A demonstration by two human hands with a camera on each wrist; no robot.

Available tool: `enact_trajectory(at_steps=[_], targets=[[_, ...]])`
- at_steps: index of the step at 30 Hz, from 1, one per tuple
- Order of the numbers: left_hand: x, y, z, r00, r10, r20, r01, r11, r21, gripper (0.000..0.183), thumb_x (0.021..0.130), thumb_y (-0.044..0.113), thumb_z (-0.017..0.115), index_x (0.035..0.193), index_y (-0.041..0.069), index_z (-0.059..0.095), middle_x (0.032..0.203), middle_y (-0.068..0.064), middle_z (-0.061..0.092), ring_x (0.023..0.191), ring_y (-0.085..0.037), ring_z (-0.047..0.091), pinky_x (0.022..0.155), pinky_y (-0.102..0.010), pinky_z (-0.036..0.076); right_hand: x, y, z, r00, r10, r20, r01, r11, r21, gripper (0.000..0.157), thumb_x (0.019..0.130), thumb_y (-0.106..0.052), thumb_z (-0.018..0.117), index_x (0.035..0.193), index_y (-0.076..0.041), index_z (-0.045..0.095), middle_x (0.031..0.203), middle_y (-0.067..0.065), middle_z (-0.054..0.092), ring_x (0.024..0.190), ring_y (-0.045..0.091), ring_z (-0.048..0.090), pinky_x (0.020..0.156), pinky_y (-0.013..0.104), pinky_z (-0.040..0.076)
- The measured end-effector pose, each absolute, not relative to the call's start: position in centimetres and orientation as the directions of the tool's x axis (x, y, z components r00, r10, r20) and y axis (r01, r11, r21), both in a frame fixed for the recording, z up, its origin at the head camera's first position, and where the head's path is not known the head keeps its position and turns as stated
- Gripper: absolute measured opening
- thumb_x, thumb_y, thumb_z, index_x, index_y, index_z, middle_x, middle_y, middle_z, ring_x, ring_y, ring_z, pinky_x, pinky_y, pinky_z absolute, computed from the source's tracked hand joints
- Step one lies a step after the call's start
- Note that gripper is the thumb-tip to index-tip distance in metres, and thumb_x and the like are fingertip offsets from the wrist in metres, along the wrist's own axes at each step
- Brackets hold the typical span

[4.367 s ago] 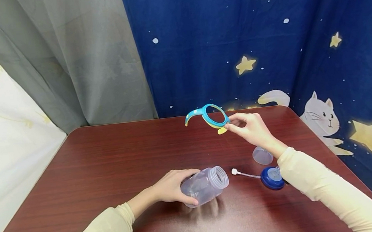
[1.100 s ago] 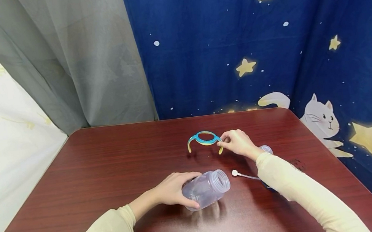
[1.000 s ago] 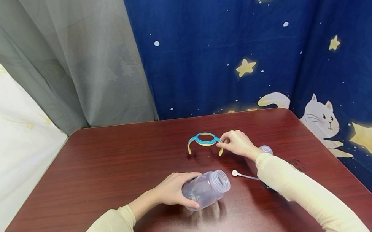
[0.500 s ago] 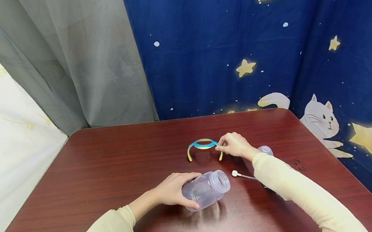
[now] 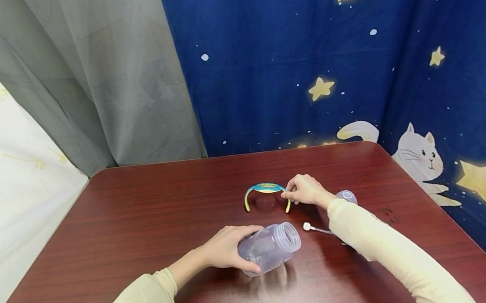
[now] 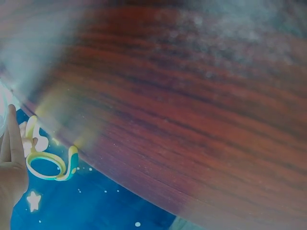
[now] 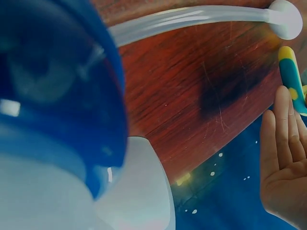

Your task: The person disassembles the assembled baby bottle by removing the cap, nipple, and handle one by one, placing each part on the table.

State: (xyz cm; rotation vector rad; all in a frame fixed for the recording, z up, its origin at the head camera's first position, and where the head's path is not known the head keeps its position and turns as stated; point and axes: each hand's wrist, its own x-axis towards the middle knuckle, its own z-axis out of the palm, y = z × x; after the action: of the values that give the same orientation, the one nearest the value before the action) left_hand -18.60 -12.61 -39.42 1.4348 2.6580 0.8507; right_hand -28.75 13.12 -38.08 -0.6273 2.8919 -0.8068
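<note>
My left hand [image 5: 224, 246] grips the side of a clear baby bottle [image 5: 263, 250], thumb in front. The bottle lies tilted with its open threaded neck toward the right. Beyond it, my right hand [image 5: 307, 190] pinches the right side of a blue and yellow bottle handle ring [image 5: 254, 188]. The ring appears nearly edge-on, both curved grips pointing down close over the table. In the left wrist view the ring [image 6: 32, 166] shows beside the left fingers. One grip [image 7: 289, 76] meets the right fingers in the right wrist view.
A straw with a white weighted end [image 5: 307, 226] lies right of the bottle mouth. Its blue lid [image 7: 108, 62] is mostly behind the right sleeve in the head view. A clear dome cover [image 5: 347, 196] stands by the right wrist. Curtains hang behind the table [image 5: 162, 195].
My right hand has brought the handle ring down from above the table's far edge and turned it from facing me to nearly edge-on. The left hand and bottle have stayed almost still.
</note>
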Motion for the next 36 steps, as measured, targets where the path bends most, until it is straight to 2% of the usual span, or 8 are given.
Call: enact_trajectory(at_steps=[10,16,23,36], targets=[[-18.59,-12.65,-39.42,-0.573,0.782,0.244,0.777,0.425,0.464,0.074,0.064,0.058,0.067,0.124,0.019,0.047,0.107,0.011,0.056,0.087,0.001,0.052,0.07,-0.02,0.042,-28.91,13.27,-38.23,-0.926,-0.376,-0.024,-0.301,0.776,-0.554,0.02,0.08,-0.025,0.065,0.075,-0.005,0.069,0.054,-0.001,0.059,0.054,0.016,0.061,0.059,0.027,0.042],[-18.64,-12.63,-39.53,-0.572,0.784,0.242,0.777,0.422,0.467,0.073,0.064,0.058,0.067,0.123,0.02,0.047,0.107,0.011,0.056,0.086,0.001,0.052,0.07,-0.019,0.042,-28.79,13.27,-38.05,-0.934,-0.352,-0.056,-0.265,0.791,-0.552,0.022,0.08,-0.026,0.064,0.076,-0.005,0.069,0.057,0.0,0.06,0.055,0.015,0.061,0.056,0.027,0.04],[-18.67,-12.59,-39.5,-0.571,0.784,0.245,0.779,0.422,0.465,0.074,0.064,0.058,0.067,0.123,0.018,0.048,0.107,0.01,0.056,0.087,0.001,0.052,0.071,-0.02,0.042,-28.85,13.2,-38.24,-0.944,-0.314,-0.101,-0.211,0.811,-0.546,0.023,0.081,-0.029,0.063,0.077,-0.008,0.069,0.059,0.0,0.061,0.055,0.012,0.061,0.059,0.029,0.04],[-18.61,-12.53,-39.41,-0.569,0.783,0.251,0.786,0.428,0.446,0.074,0.063,0.059,0.067,0.123,0.018,0.048,0.107,0.01,0.057,0.087,0.001,0.052,0.071,-0.02,0.042,-28.88,13.07,-38.46,-0.944,-0.304,-0.128,-0.193,0.824,-0.532,0.023,0.082,-0.03,0.062,0.073,-0.009,0.068,0.059,-0.001,0.06,0.055,0.011,0.06,0.057,0.028,0.039]])
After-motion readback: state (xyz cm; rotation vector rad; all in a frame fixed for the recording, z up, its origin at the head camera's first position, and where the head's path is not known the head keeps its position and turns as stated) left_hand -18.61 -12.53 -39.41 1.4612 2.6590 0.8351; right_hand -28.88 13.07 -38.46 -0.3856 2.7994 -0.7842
